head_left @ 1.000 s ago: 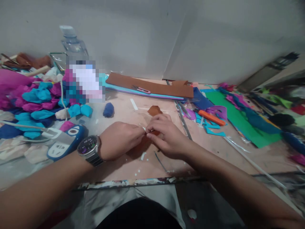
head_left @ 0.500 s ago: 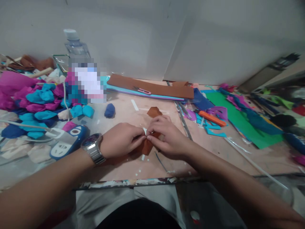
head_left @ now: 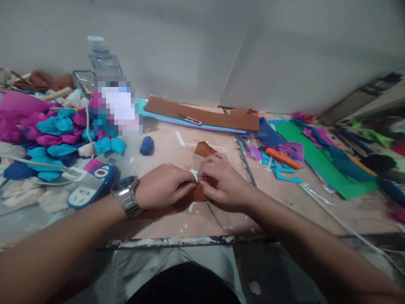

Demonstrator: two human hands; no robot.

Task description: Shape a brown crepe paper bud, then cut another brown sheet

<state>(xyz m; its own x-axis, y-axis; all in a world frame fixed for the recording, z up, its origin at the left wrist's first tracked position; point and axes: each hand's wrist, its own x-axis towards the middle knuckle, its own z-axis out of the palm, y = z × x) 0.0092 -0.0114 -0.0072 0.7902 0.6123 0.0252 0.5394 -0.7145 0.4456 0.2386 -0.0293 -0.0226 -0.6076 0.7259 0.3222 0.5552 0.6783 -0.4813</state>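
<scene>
Over the middle of the table, my left hand point(head_left: 166, 185) and my right hand point(head_left: 220, 181) pinch a small brown piece of paper or thin fabric point(head_left: 197, 194) between thumbs and forefingers. The fingertips of both hands nearly meet at its upper edge, and my fingers cover part of it. A small white bit point(head_left: 194, 174) shows just behind the fingertips. Beyond my right hand lies another folded brown piece point(head_left: 204, 148). Left of that rests a dark blue wrapped bundle point(head_left: 147, 145). My left wrist wears a metal watch point(head_left: 127, 195).
Pink, blue and cream bundles point(head_left: 57, 126) pile up at left, beside a blue-white power strip point(head_left: 91, 185) and a bottle point(head_left: 104, 59). Brown sheets point(head_left: 202, 116) lie at the back with thread snips point(head_left: 191, 120). An orange utility knife point(head_left: 283, 158) and a green sheet point(head_left: 344, 173) are at right.
The fingertips of both hands have drawn slightly apart along the brown piece's edge. Less of the piece hangs down below them. The view has shifted slightly.
</scene>
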